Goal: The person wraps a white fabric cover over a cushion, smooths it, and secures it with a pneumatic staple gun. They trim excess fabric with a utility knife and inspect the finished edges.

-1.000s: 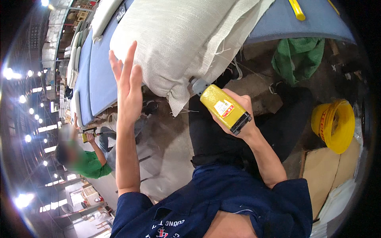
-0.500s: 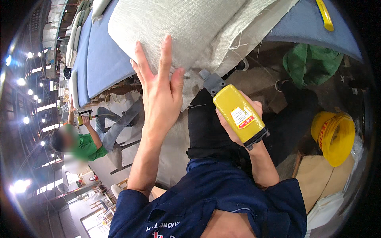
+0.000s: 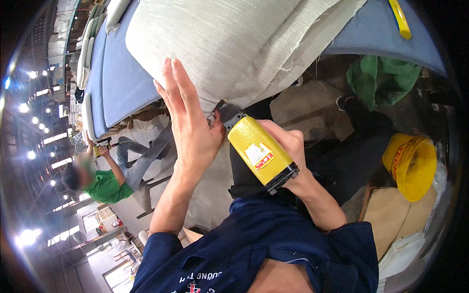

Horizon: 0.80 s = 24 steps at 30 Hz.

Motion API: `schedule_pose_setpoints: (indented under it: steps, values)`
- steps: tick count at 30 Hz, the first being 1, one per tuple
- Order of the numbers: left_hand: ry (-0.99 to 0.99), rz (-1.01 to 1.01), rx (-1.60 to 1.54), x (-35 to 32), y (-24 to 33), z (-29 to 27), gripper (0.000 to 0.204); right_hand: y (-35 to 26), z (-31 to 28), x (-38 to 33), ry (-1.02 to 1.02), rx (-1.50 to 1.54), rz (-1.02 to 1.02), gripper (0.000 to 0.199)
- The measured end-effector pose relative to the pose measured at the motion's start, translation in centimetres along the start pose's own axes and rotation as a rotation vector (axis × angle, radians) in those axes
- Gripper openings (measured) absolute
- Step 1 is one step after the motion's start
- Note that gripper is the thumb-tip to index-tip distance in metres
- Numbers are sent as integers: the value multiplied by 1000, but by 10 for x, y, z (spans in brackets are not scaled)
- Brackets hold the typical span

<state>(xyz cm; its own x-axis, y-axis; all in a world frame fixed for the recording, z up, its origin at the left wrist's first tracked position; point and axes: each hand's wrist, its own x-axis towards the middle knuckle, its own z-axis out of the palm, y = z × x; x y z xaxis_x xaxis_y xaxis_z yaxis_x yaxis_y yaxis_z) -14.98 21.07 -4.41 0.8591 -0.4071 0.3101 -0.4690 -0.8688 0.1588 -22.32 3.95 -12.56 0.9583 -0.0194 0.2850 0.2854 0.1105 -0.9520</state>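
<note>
A padded panel covered in off-white woven fabric (image 3: 210, 44) lies in front of me, its loose frayed edge (image 3: 288, 68) hanging on the near side. My left hand (image 3: 188, 122) rests along the panel's near left corner with fingers stretched out. Its thumb presses at the gathered fabric by that corner. In my right hand (image 3: 288, 146) is a yellow staple gun (image 3: 256, 149), fingers wrapped round its handle, mostly hidden under its body. The gun's dark nose (image 3: 227, 115) meets the fabric edge right beside my left thumb.
Blue padded table surface (image 3: 127, 78) lies under the panel, with a yellow handle (image 3: 401, 22) at far right. Below right are a green sack (image 3: 383, 80), a yellow bucket (image 3: 413, 168) and cardboard (image 3: 391, 210). At left, a person in green (image 3: 105, 185) holds a tool.
My right hand has brought the staple gun left and slightly down, its nose now at the fabric beside my left thumb. My left fingers have drawn together, and the panel has shifted slightly.
</note>
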Motion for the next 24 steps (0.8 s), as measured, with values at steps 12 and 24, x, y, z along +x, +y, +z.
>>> schedule_pose_setpoints:
  steps: [12,24]
  values:
    - [221,32,-686,-62,-53,10,97,-4,-60,-21,26,-261,25,40]
    - [-13,-488,-1620,-53,12,60,32,-166,-320,161,363,-1656,143,66]
